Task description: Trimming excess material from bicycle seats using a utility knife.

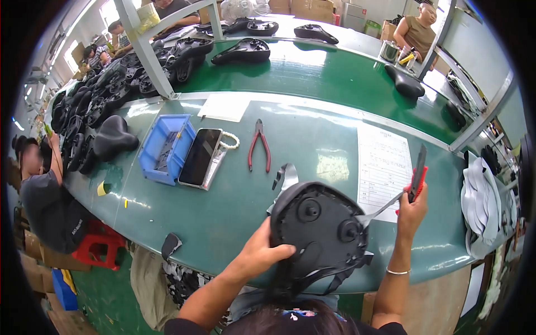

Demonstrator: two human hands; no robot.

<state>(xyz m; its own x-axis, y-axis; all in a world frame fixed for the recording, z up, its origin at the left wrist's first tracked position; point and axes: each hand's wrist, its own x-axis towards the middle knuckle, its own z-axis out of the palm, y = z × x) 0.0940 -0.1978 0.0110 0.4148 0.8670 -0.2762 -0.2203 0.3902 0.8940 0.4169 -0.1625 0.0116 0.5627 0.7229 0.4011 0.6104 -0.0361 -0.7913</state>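
My left hand (pixel 258 254) grips the near left edge of a black bicycle saddle (pixel 318 231) turned underside up, with loose black trim hanging at its near rim. My right hand (pixel 412 204) is raised to the saddle's right and holds a red-handled utility knife (pixel 417 172) upright. A thin grey strip of cover material (pixel 382 209) stretches from the saddle's right edge to that hand. Both hands hover over the near edge of the green workbench (pixel 234 206).
On the bench lie red-handled pliers (pixel 259 145), a phone (pixel 200 157), a blue bin (pixel 166 148), a printed sheet (pixel 384 167) and a black saddle (pixel 114 138). Many saddles are stacked at the far left (pixel 111 89). A person sits at the left (pixel 42 192); others work beyond.
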